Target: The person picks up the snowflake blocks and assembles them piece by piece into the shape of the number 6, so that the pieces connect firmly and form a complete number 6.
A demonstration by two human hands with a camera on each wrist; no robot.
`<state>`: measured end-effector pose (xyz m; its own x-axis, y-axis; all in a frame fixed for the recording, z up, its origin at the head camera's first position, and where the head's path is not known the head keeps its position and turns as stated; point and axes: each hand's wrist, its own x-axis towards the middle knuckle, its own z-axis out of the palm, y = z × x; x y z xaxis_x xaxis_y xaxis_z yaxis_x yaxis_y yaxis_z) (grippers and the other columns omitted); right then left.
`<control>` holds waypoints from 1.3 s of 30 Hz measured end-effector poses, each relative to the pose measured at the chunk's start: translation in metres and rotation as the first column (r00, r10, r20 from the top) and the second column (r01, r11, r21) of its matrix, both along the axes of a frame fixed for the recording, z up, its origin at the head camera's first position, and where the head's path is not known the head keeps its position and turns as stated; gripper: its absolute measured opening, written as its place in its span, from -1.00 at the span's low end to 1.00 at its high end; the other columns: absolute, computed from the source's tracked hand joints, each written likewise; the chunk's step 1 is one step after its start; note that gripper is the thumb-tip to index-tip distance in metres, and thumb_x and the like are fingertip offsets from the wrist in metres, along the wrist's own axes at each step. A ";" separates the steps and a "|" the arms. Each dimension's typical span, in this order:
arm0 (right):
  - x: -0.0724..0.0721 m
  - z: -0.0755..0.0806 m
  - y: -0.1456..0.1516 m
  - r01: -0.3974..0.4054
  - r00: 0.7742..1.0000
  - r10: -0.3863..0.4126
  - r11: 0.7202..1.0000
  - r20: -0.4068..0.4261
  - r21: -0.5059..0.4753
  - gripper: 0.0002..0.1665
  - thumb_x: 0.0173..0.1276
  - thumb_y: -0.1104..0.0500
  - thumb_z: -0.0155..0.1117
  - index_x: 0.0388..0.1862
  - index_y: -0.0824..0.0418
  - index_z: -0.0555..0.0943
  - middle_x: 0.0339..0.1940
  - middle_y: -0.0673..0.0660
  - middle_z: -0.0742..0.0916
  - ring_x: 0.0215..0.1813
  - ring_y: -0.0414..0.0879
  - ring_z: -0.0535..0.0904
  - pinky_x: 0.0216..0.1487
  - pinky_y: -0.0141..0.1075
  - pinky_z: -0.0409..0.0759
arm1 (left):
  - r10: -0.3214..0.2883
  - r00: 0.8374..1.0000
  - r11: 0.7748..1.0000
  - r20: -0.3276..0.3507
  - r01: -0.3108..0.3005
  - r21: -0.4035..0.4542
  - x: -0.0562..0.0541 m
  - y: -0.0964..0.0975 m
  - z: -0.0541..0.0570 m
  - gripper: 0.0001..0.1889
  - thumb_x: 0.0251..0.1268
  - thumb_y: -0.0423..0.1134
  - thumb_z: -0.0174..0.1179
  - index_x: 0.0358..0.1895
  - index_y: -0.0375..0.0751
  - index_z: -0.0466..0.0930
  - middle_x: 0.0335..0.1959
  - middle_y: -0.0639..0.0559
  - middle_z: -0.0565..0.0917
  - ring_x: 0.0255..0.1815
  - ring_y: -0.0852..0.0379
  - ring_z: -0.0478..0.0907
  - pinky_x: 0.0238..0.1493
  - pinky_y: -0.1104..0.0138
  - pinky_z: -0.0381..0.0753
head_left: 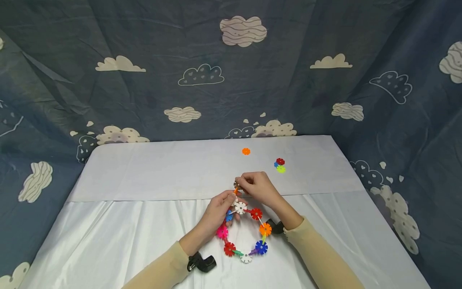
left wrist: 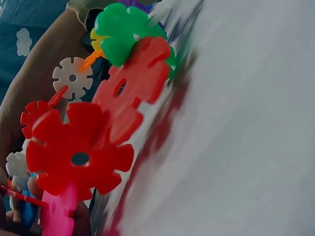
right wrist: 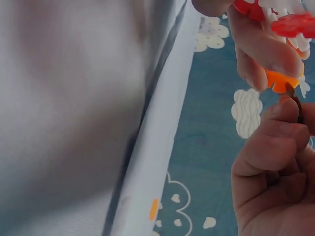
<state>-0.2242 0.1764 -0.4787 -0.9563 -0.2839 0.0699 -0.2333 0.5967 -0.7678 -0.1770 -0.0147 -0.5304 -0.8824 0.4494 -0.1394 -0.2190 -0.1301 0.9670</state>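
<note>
A ring of interlocking plastic flower discs in many colours hangs from my left hand, which grips it at its upper left. Its white disc faces up by the left fingers, and a red disc looms large in the left wrist view. An orange disc sticks out beyond the left fingertips. My right hand pinches a brown disc between thumb and forefinger, its edge meeting the orange disc's edge. Fingers hide most of the brown disc.
Farther back on the white-covered table lies a loose orange disc. Right of it, a red disc, a blue disc and a yellow-green disc lie together. A dark cloud-patterned curtain surrounds the table.
</note>
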 end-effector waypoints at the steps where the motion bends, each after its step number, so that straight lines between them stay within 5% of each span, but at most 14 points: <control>1: 0.000 -0.001 -0.001 -0.002 1.000 0.002 1.000 -0.005 -0.003 -0.52 0.61 -0.01 0.25 -0.56 0.15 0.62 -0.71 -0.09 0.50 -0.55 -0.20 0.38 -0.47 -0.42 0.28 | 0.000 1.000 1.000 -0.001 0.000 0.000 0.000 0.000 0.000 -0.48 0.73 0.09 -0.01 0.34 -0.31 0.54 0.03 -0.02 0.85 -0.52 0.26 0.65 -0.62 0.47 0.47; 12: -0.001 -0.010 -0.001 -0.033 0.995 0.042 0.994 0.087 -0.106 -0.49 0.70 -0.04 0.13 -0.47 0.19 0.65 -0.64 -0.01 0.53 -0.50 -0.17 0.40 -0.37 -0.38 0.37 | 0.042 0.999 0.999 0.013 -0.042 -0.013 0.000 0.002 0.000 -0.55 0.72 0.05 0.03 0.23 -0.30 0.56 -0.03 -0.01 0.85 -0.52 0.23 0.68 -0.62 0.44 0.52; 15: -0.007 -0.006 0.013 0.017 0.995 -0.007 0.993 0.095 -0.114 -0.46 0.73 -0.11 0.03 -0.31 0.21 0.70 -0.63 0.02 0.56 -0.52 -0.15 0.40 -0.40 -0.35 0.40 | 0.047 0.999 0.999 0.026 -0.047 -0.008 0.000 0.003 0.001 -0.52 0.72 0.06 0.03 0.28 -0.31 0.53 -0.01 -0.03 0.84 -0.51 0.23 0.68 -0.61 0.41 0.57; 20: -0.023 0.001 0.063 0.088 0.994 -0.095 0.990 0.063 0.108 -0.65 0.63 -0.04 0.23 -0.08 0.23 0.72 -0.50 0.11 0.67 -0.45 -0.08 0.47 -0.37 -0.28 0.43 | 0.060 0.997 0.998 0.048 -0.059 -0.032 0.000 0.004 0.001 -0.50 0.72 0.06 0.03 0.40 -0.25 0.46 0.10 -0.06 0.81 -0.47 0.23 0.71 -0.61 0.40 0.63; 24: -0.029 0.001 0.087 0.014 0.988 -0.062 0.950 0.144 0.311 -0.70 0.51 0.03 0.38 0.05 0.19 0.72 -0.36 0.16 0.71 -0.38 -0.06 0.50 -0.35 -0.28 0.46 | 0.104 0.992 0.995 0.072 -0.103 -0.018 0.000 0.004 0.001 -0.54 0.74 -0.01 0.02 0.47 -0.15 0.37 0.04 -0.01 0.78 -0.49 0.21 0.72 -0.63 0.36 0.63; 30: -0.030 -0.012 0.079 -0.072 0.973 -0.026 0.909 0.229 0.410 -0.57 0.35 -0.01 0.57 0.13 0.07 0.72 -0.37 0.06 0.62 -0.32 -0.08 0.48 -0.29 -0.31 0.44 | 0.098 0.992 0.994 0.080 -0.101 0.036 -0.003 0.002 0.000 -0.53 0.73 0.09 -0.01 0.40 -0.17 0.35 -0.06 0.09 0.76 -0.51 0.18 0.71 -0.63 0.33 0.64; 35: -0.028 -0.020 0.078 -0.045 0.974 -0.036 0.937 0.225 0.346 -0.69 0.34 0.10 0.59 -0.08 0.17 0.66 -0.44 0.05 0.57 -0.36 -0.09 0.46 -0.31 -0.33 0.43 | 0.108 0.992 0.992 0.069 -0.112 0.057 -0.005 -0.002 0.002 -0.52 0.71 0.22 -0.05 0.07 -0.19 0.37 -0.11 0.06 0.78 -0.54 0.14 0.69 -0.60 0.28 0.69; 39: -0.029 -0.023 0.077 -0.032 0.966 -0.030 0.972 0.257 0.234 -0.77 0.42 0.10 0.51 -0.16 0.18 0.64 -0.43 0.05 0.58 -0.34 -0.09 0.48 -0.31 -0.39 0.48 | 0.117 0.990 0.990 0.083 -0.122 0.067 -0.006 -0.004 0.004 -0.56 0.73 0.20 -0.10 0.00 -0.17 0.34 -0.20 0.05 0.76 -0.56 0.12 0.70 -0.55 0.23 0.74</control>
